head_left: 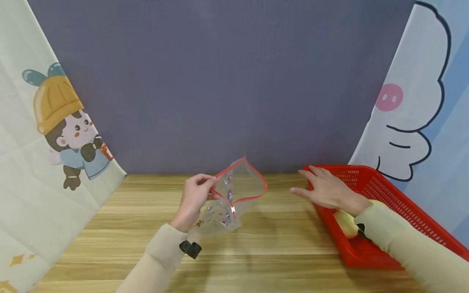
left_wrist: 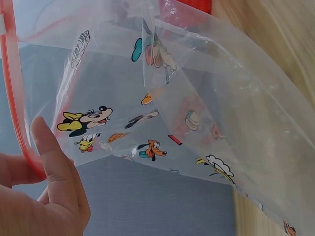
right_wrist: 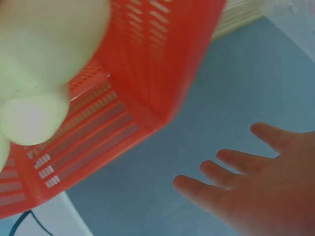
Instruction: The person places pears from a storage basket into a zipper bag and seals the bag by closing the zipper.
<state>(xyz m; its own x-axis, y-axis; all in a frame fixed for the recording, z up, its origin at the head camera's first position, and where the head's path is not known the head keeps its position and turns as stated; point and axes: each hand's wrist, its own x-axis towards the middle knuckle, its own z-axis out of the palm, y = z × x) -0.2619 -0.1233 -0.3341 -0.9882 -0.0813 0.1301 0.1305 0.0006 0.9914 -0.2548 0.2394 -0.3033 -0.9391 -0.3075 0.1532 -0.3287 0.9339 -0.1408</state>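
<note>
My left hand [head_left: 195, 199] pinches the red zip edge of a clear zipper bag [head_left: 220, 217]. The bag's mouth gapes wide, and a white zip slider [head_left: 233, 210] sits at its near corner. Cartoon prints dot the clear plastic [left_wrist: 192, 88] in the left wrist view, where the left hand's fingers [left_wrist: 54, 162] lie at the red edge. Over the left side of a red basket [head_left: 327, 232], my right hand [head_left: 326, 191] is held with fingers spread, gripping nothing. Pale yellow-green rounded things [head_left: 346, 224] lie in the basket, partly hidden by the right arm; their kind is unclear.
A wood-grain tabletop [head_left: 121, 228] lies under the bag and basket. Behind it rises a grey-blue backdrop [head_left: 227, 81]. Cartoon-printed cloths hang at the left [head_left: 22, 162] and right [head_left: 414, 97]. The basket's slotted side wall [head_left: 410, 207] stretches toward the right edge.
</note>
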